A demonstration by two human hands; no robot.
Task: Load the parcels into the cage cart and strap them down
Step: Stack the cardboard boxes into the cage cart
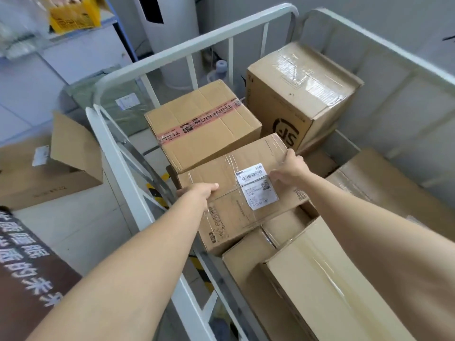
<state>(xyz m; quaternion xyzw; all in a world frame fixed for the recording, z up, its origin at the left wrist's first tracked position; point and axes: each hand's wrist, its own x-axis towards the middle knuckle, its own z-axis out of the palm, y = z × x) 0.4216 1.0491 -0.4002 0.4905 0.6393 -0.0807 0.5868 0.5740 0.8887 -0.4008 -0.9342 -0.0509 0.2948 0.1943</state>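
Note:
A brown cardboard parcel with a white shipping label (242, 193) sits tilted inside the white cage cart (118, 148), resting on lower boxes. My left hand (200, 191) grips its near left corner. My right hand (290, 168) grips its far right edge beside the label. Behind it stands a box with pink tape (202, 124), and a taller box with a black logo (300, 94) is at the cart's back. Two long boxes (307, 279) lie in the cart's near end, partly under my right forearm.
Outside the cart on the left, an open cardboard box (49, 168) sits on the floor, with a grey-green bagged parcel (113, 104) behind the rail. A shelf with a yellow crate (73, 13) is at top left. A brown printed surface (27, 262) lies at the lower left.

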